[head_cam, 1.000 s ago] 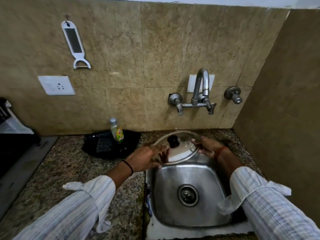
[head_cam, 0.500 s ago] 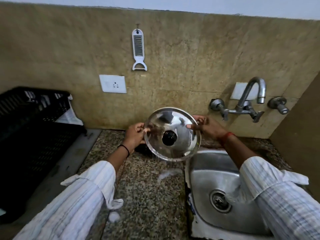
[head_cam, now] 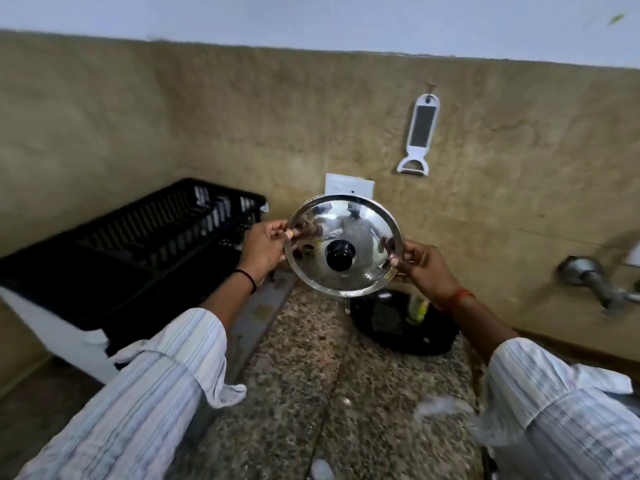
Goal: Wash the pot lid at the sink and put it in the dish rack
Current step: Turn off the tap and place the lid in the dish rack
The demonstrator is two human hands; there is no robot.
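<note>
The shiny steel pot lid [head_cam: 360, 271] with a black knob faces me, held upright in the air over the granite counter. My left hand [head_cam: 265, 247] pinches its left rim and my right hand [head_cam: 424, 268] grips its right rim. A drop of water falls from its lower edge. The black plastic dish rack [head_cam: 145, 247] stands to the left of the lid on a white base, its near end close to my left hand. The sink is out of view; only part of the tap [head_cam: 595, 284] shows at the right edge.
A black tray [head_cam: 398, 323] with a soap bottle [head_cam: 417, 308] sits on the counter [head_cam: 311, 393] below the lid. A white peeler [head_cam: 419, 133] and a wall socket [head_cam: 348, 187] are on the tiled wall behind. A wet patch lies on the counter at the lower right.
Both hands have carried the lid from above the sink leftward over the counter, toward the dish rack. The lid went from tilted flat to upright. The view has swung left.
</note>
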